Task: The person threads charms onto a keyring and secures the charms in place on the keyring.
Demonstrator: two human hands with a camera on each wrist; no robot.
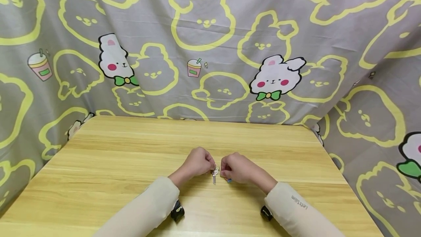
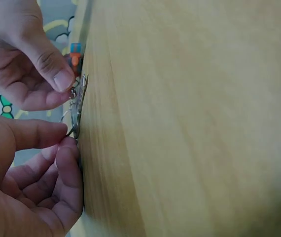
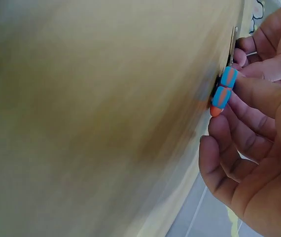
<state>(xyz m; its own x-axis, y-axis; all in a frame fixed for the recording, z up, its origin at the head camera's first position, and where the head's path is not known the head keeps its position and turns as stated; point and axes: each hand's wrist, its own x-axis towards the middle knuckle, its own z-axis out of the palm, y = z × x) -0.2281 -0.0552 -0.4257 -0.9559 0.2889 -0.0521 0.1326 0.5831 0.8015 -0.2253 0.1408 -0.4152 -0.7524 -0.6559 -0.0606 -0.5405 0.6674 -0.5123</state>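
A silver key point(image 1: 214, 179) lies on the tabletop between the two hands. My left hand point(image 1: 197, 161) pinches the thin metal key ring point(image 2: 71, 132) between thumb and forefinger, beside the key's head. From the right, my right hand point(image 1: 239, 168) pinches the short metal chain point(image 2: 73, 94) of a keychain between thumb and forefinger. The keychain's small charm point(image 3: 223, 90), blue and orange, shows just below those fingers. In the left wrist view, ring, key and chain sit close together at the fingertips. The other fingers of both hands are curled.
The wood-grain table point(image 1: 131, 149) stretches around the hands on all sides. Behind it and along both sides hangs a grey curtain point(image 1: 210, 65) printed with yellow outlines and rabbits. A black wrist strap point(image 1: 177, 212) shows under the left sleeve.
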